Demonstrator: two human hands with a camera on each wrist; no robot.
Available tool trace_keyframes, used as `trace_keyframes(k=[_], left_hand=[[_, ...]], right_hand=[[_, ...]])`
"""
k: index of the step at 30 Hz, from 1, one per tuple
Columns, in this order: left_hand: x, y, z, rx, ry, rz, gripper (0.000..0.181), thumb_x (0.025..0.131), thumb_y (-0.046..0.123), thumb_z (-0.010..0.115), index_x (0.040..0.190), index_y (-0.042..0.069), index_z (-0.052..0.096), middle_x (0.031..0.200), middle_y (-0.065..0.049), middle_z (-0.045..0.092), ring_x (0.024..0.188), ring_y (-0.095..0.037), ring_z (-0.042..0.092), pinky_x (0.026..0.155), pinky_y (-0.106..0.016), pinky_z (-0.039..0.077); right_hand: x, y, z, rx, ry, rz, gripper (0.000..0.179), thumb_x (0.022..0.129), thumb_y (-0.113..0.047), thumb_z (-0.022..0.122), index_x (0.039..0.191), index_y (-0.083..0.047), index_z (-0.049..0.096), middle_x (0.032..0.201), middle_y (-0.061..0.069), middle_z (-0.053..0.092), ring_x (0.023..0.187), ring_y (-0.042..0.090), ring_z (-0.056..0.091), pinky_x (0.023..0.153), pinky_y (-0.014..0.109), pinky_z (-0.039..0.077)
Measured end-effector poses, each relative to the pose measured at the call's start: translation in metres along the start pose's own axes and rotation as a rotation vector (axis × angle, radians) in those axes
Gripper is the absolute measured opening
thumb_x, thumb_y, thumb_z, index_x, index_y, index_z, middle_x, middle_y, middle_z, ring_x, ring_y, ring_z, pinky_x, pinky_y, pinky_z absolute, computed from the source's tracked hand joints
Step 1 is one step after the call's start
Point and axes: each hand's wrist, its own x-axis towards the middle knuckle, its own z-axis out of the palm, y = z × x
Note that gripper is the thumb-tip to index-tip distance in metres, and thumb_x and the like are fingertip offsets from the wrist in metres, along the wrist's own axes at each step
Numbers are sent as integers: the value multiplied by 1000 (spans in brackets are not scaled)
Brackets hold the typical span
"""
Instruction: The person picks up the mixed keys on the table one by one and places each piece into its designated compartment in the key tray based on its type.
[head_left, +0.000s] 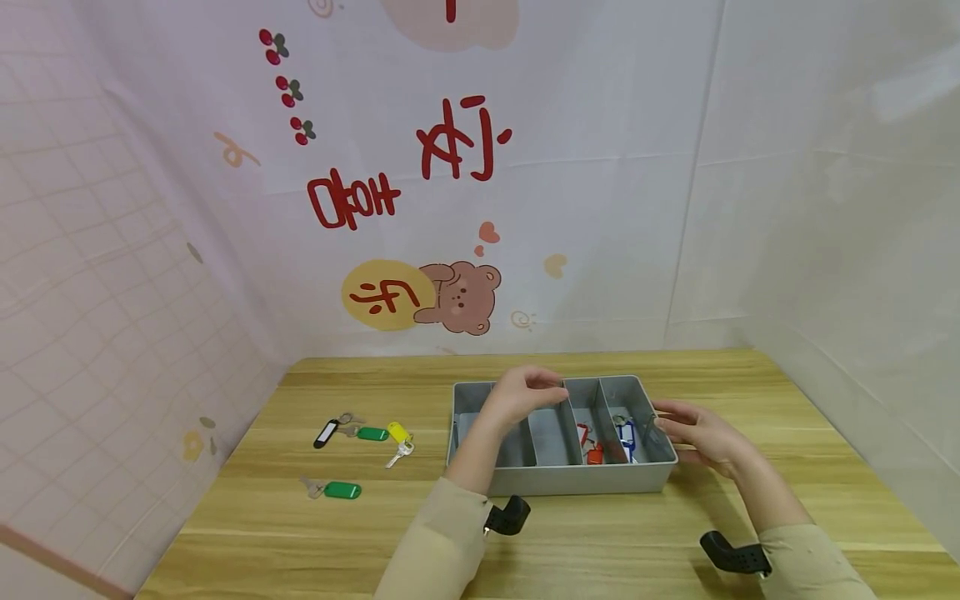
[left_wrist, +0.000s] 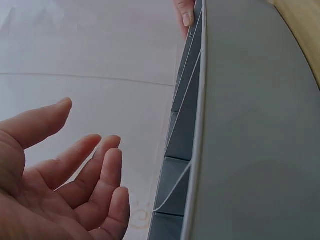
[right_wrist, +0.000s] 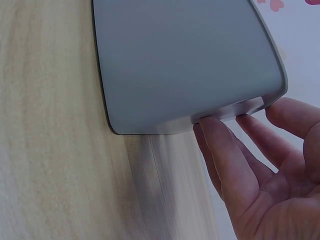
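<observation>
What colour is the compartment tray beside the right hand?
Grey; the compartment tray shows best in the head view.

The sleeves (head_left: 435, 542) are beige, the wrist cameras (head_left: 512, 516) black.

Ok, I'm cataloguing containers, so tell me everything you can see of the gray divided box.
The gray divided box is rectangular and open-topped, with rounded corners and plastic-looking walls. Thin crosswise dividers split it into compartments. The rightmost holds at least one blue key tag; the next, red key tags. It sits upright on the wood-grain tabletop, a long side toward the wearer. Fingers of the right hand touch its right end; the left hand hovers above, hiding part.
</observation>
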Motion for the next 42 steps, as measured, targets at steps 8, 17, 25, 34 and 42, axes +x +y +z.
trace_keyframes(k=[8,17,25,34,42], left_hand=[[-12,0,-7,-12,7,15,35,89,18,76,121,5,69,109,-5,68,104,-21,62,92,-42,49],[-23,-1,-18,-6,-3,57,43,90,19,75,128,3,64,111,-6,68,102,-19,61,89,-37,50],[-34,3,-24,31,7,122,48,89,22,76,132,8,62,124,-10,65,111,-27,60,88,-36,50],[-46,6,-32,121,57,203,52,88,25,77,135,10,60,123,-6,65,112,-28,59,91,-41,48],[-51,-2,-43,141,159,306,50,88,22,77,134,11,61,121,-4,66,111,-20,59,99,-43,42]], right_hand=[[0,1,1,7,4,-2,66,103,-16,56,150,14,20,130,16,56,106,22,62,87,42,55],[-1,1,2,3,19,-3,67,103,-16,56,150,15,20,129,17,56,106,23,63,86,42,55],[-1,1,2,-14,12,-1,66,103,-17,54,150,14,19,134,22,53,107,23,62,87,42,54],[-1,2,1,29,-3,-17,67,103,-15,55,149,16,18,124,10,59,104,22,64,86,42,55],[0,3,1,-10,14,-7,64,103,-16,55,150,13,21,130,18,55,105,23,62,86,42,55]])
